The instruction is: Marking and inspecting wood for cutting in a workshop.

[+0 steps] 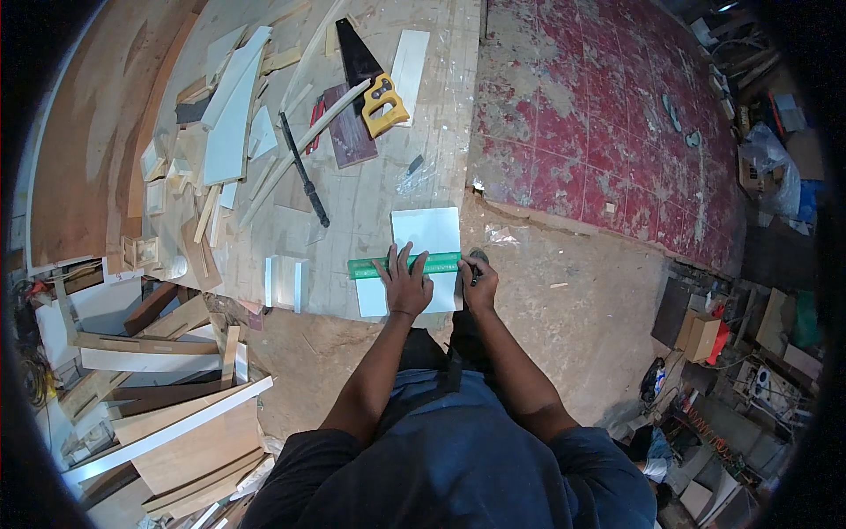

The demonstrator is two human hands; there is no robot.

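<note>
A white board (426, 231) lies at the near edge of the wooden work surface, with a green ruler (363, 268) placed across it. My left hand (405, 284) rests flat on the ruler, its fingers spread and pressing on it. At the ruler's right end, by the board's right edge, my right hand (480, 286) is closed around a dark, slim, pen-like thing (476, 278). My fingers hide most of it, and its tip is too small to make out.
A handsaw with a yellow handle (385, 104) lies farther off, beside a dark bar (305, 172) and a brown panel (352, 132). White and wooden offcuts (236, 115) cover the left part. A small white-sided block (286, 284) stands near the front edge. Boards (176, 423) are piled lower left.
</note>
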